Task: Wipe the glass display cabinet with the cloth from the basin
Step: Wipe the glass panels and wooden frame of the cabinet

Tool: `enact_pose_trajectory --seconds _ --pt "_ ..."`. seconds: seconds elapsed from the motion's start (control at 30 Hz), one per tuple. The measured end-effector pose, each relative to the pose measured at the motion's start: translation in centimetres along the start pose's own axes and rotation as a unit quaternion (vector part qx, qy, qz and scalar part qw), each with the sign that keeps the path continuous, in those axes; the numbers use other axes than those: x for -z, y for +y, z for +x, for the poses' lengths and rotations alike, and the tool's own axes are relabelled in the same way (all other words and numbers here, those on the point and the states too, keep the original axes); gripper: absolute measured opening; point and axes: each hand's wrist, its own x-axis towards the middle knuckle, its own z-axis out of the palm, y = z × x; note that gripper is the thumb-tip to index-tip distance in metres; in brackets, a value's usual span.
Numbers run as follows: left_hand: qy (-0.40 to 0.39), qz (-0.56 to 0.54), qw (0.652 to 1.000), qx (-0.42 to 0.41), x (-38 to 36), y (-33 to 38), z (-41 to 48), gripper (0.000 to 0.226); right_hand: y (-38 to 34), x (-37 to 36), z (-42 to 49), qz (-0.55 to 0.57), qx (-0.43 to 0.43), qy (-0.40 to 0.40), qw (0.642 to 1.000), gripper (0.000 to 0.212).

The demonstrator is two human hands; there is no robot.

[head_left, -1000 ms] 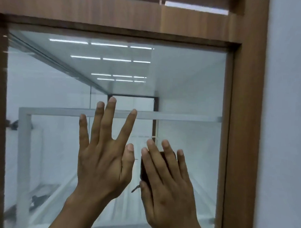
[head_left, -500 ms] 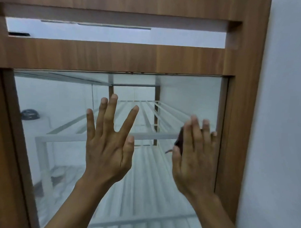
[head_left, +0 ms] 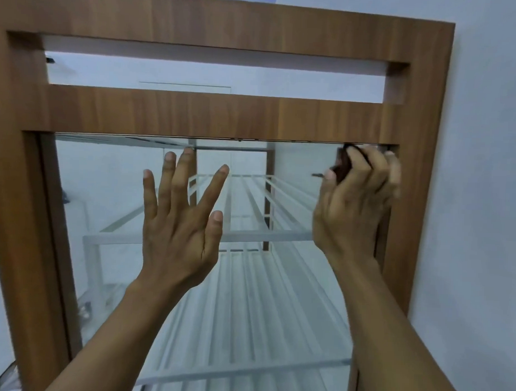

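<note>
cloth (head_left: 343, 166) beneath right grip (head_left: 354, 204), top-right corner — glass (head_left: 110, 190)

left hand (head_left: 179, 227) raised flat, fingers spread; right hand (head_left: 353, 204) higher, fingers curled over a dark cloth (head_left: 342, 166).

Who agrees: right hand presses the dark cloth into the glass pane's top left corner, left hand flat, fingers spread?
No: the head view shows the right hand pressing the dark cloth into the top right corner of the clear glass pane; left hand flat, fingers spread.

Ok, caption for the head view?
Right hand holds dark cloth at top-right corner of glass pane; left hand spread open.
</note>
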Motion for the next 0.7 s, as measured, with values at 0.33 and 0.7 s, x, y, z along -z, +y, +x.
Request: enact_pose_trajectory --seconds 0.33,0.7 --pt "-0.022 0.051 0.998 0.018 2.5 -5.3 -1.5 0.056 -5.4 -0.8 -4.7 0.054 0.147 -0.101 0.982 0.052" --pt "0.009 0.053 0.997 -0.047 7.7 -17.0 -2.9 0.056 -17.1 -3.5 -7.0 0.046 0.036 -0.083 0.995 0.052"
